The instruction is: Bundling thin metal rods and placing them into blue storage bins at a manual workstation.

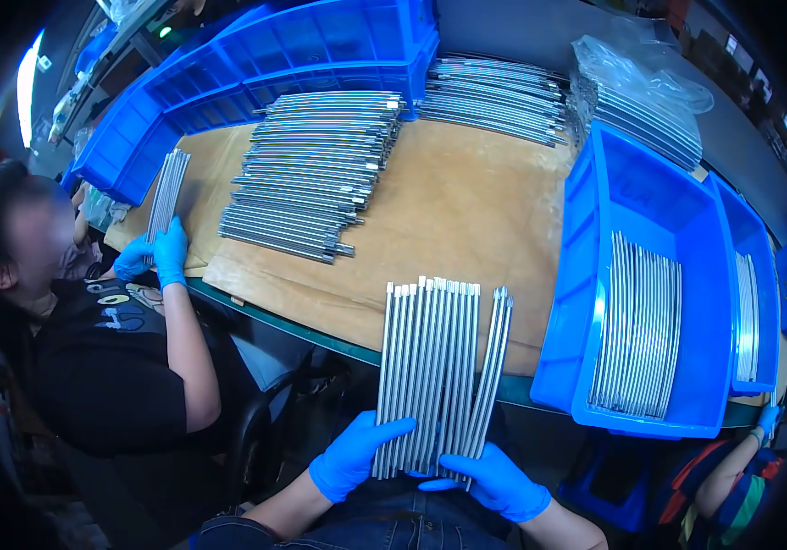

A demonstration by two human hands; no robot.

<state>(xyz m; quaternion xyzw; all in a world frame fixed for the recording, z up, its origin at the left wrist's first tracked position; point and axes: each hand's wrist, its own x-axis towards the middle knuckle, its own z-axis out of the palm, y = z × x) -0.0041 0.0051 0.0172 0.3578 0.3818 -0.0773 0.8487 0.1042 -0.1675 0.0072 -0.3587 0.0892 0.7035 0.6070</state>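
Several slim metal rods (428, 367) stand side by side in a flat bundle in front of me, their far ends over the table edge. My left hand (357, 451), in a blue glove, grips the bundle's lower left side with the thumb across the front. My right hand (496, 478), gloved alike, is closed round the lower right end, thumb over the front. A few rods (494, 353) on that side lean away to the right, leaving a narrow gap from the rest. The fingers behind the rods are mostly hidden.
A large pile of rods (306, 174) lies on the brown-covered table (467, 202). More rods (494, 96) lie farther back. At right stands a blue bin (659, 206) holding rods; other blue bins (320, 41) line the back left. A co-worker (118, 339) at left holds rods.
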